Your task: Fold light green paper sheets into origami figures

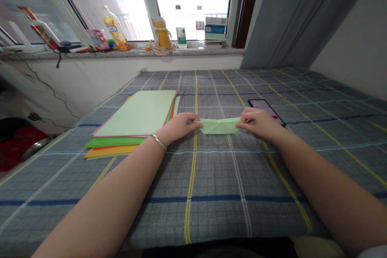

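Observation:
A piece of folded light green paper [219,126] is stretched level between my two hands, just over the checked cloth. Its lower corners are slanted and creases cross its middle. My left hand [183,124], with a silver bangle at the wrist, pinches the paper's left end between thumb and fingers. At the opposite end, my right hand [253,121] pinches the right tip the same way. Beside my left forearm lies a stack of coloured paper [139,113], pale green on top, with pink, green and orange edges showing below.
A phone [266,111] with a lit screen lies just beyond my right hand. The grey checked cloth [217,177] covers the surface. Along the windowsill [133,53] stand a yellow-labelled bottle [115,28], a yellow cup [162,34], clear bottles and a blue-and-white box [215,30].

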Demonstrator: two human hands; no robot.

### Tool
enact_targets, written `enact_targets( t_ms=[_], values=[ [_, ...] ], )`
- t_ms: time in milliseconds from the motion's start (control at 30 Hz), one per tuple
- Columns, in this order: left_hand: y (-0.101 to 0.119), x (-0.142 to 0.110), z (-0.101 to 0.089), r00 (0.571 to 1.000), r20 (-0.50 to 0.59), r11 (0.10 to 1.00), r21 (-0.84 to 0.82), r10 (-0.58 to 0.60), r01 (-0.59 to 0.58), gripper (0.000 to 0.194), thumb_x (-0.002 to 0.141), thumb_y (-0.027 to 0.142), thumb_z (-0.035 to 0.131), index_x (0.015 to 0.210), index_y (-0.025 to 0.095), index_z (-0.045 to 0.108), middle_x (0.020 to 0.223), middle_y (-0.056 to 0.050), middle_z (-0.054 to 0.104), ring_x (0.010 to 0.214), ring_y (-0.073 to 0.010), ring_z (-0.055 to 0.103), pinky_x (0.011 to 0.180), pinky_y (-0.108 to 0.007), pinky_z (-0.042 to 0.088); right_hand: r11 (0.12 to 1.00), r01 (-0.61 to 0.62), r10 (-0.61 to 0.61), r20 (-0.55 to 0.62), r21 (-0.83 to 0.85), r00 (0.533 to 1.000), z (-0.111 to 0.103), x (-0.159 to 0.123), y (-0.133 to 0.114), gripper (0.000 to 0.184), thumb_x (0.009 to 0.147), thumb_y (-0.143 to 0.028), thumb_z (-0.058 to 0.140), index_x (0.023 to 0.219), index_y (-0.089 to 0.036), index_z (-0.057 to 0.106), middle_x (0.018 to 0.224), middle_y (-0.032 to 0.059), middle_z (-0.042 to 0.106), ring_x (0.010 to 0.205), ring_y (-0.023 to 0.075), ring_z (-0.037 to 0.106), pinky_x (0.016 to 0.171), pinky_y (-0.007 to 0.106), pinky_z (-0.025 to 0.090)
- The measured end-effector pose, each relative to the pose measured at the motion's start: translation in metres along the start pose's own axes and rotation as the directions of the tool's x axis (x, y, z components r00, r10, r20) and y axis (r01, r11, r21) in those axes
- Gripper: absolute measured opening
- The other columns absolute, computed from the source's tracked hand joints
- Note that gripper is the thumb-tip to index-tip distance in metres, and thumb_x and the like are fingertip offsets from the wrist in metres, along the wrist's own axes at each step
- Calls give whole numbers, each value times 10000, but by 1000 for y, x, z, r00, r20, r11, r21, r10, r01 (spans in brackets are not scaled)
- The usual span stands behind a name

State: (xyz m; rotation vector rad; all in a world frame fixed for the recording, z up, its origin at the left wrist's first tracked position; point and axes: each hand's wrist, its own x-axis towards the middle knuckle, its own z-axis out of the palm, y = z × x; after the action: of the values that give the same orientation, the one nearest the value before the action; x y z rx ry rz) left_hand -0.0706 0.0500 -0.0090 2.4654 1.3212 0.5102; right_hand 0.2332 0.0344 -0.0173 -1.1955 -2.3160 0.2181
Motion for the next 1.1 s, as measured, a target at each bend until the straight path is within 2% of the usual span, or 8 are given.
enact_targets(
  t_ms=[133, 233, 367, 500, 633, 733, 967, 1100],
  values=[
    [4, -2, 1, 997, -74, 999, 27, 20, -18, 242, 851, 409, 558, 798, 191, 649, 759, 4, 661, 720, -159, 590, 641, -259, 415, 970, -13, 2, -47, -243, 999, -6, 0, -4, 206, 845, -367, 606, 717, -217, 667, 835, 27, 636, 772, 165, 572, 615, 282, 390],
    [11, -3, 5, 978, -177, 991, 96, 107, -91, 217, 886, 384, 534, 880, 208, 660, 876, -12, 692, 815, -170, 620, 723, -272, 435, 908, 36, -77, -83, -418, 994, -11, 0, -14, 259, 867, -412, 570, 730, -225, 686, 821, 40, 664, 858, 202, 569, 664, 305, 393],
    [20, -6, 13, 958, -183, 962, 205, 219, -180, 210, 920, 359, 498, 965, 216, 645, 906, -23, 694, 817, -166, 637, 720, -262, 445, 860, 151, -196, -44, -488, 980, -13, 1, -26, 271, 866, -440, 570, 795, -217, 707, 817, 43, 695, 907, 223, 573, 825, 364, 376],
    [30, -8, 17, 948, -158, 937, 261, 277, -231, 203, 936, 342, 472, 990, 223, 627, 914, -16, 703, 797, -159, 648, 694, -246, 445, 832, 184, -236, -34, -523, 971, -8, 1, -42, 237, 851, -414, 598, 931, -220, 709, 926, 53, 714, 1005, 258, 552, 891, 399, 334],
    [43, -11, 16, 942, -146, 910, 339, 301, -239, 219, 950, 347, 442, 1002, 226, 618, 948, -16, 709, 792, -171, 662, 638, -244, 428, 824, 192, -168, 93, -533, 981, -1, 2, -66, 231, 908, -317, 505, 1019, -215, 681, 943, 71, 713, 941, 245, 567, 828, 366, 363],
    [50, -12, 16, 936, -127, 892, 369, 328, -262, 227, 961, 335, 419, 1012, 226, 610, 974, -17, 710, 810, -166, 667, 639, -239, 426, 830, 106, -39, 133, -548, 990, 6, 3, -76, 209, 906, -242, 483, 962, -187, 676, 912, 95, 707, 885, 242, 579, 752, 347, 386],
    [44, -10, 20, 948, -102, 900, 360, 301, -247, 228, 958, 352, 421, 1003, 225, 607, 925, -23, 710, 785, -180, 668, 620, -245, 417, 920, -26, 100, 169, -391, 980, 19, 6, -62, 173, 862, -280, 560, 959, -229, 694, 941, 53, 704, 857, 205, 618, 698, 296, 406],
    [41, -9, 22, 946, -98, 889, 382, 309, -251, 247, 961, 367, 410, 1002, 228, 610, 905, -20, 707, 770, -171, 663, 608, -238, 407, 914, -50, 127, 167, -403, 978, 19, 9, -60, 197, 859, -316, 559, 974, -264, 710, 960, 38, 704, 866, 206, 628, 663, 291, 404]
  ],
)
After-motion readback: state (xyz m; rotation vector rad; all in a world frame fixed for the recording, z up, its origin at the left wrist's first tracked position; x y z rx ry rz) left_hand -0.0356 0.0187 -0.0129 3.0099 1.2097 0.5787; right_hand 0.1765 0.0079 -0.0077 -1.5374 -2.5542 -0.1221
